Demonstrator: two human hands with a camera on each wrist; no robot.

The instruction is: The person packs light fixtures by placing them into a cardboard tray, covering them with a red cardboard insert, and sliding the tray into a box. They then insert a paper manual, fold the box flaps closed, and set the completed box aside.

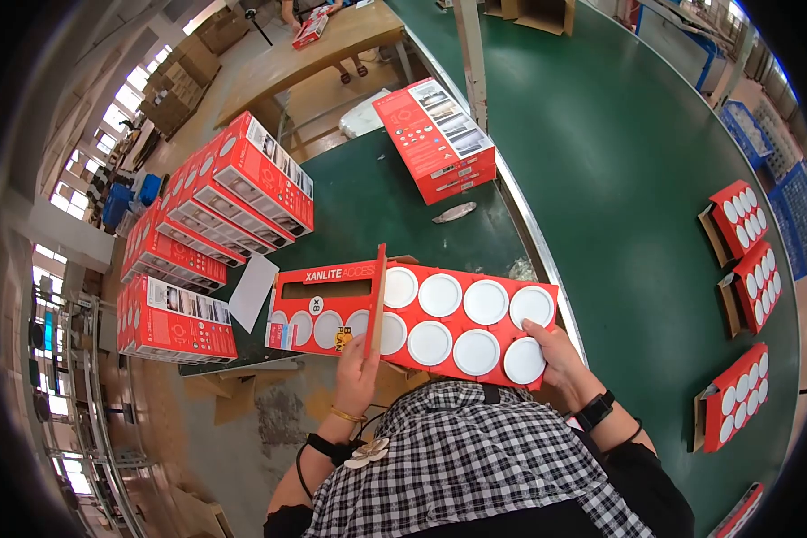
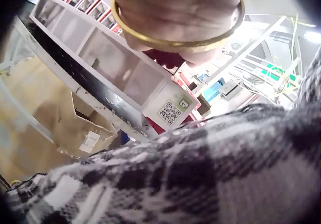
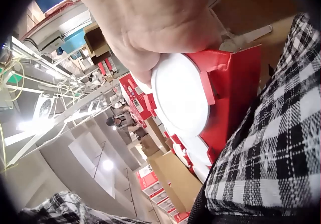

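Observation:
A red cardboard insert [image 1: 457, 323] with two rows of round white discs lies across in front of my body, in the head view. Its left end is inside a red XANLITE box [image 1: 289, 294] with a cut-out window, whose flap [image 1: 377, 300] stands up at the opening. With my left hand [image 1: 357, 378] I grip the box at that opening. My right hand [image 1: 558, 355] holds the insert's right end, thumb on top by a white disc [image 1: 524, 360]. The right wrist view shows the fingers over a white disc [image 3: 178, 96]; the left wrist view shows the box's printed side [image 2: 113, 61].
Several packed red boxes [image 1: 255, 175] stand in a row at the left of the dark table, beside a white sheet [image 1: 253, 291]. Another red box [image 1: 435, 143] stands at the back. Several more disc-filled inserts [image 1: 737, 399] lie along the green conveyor [image 1: 619, 179] at right.

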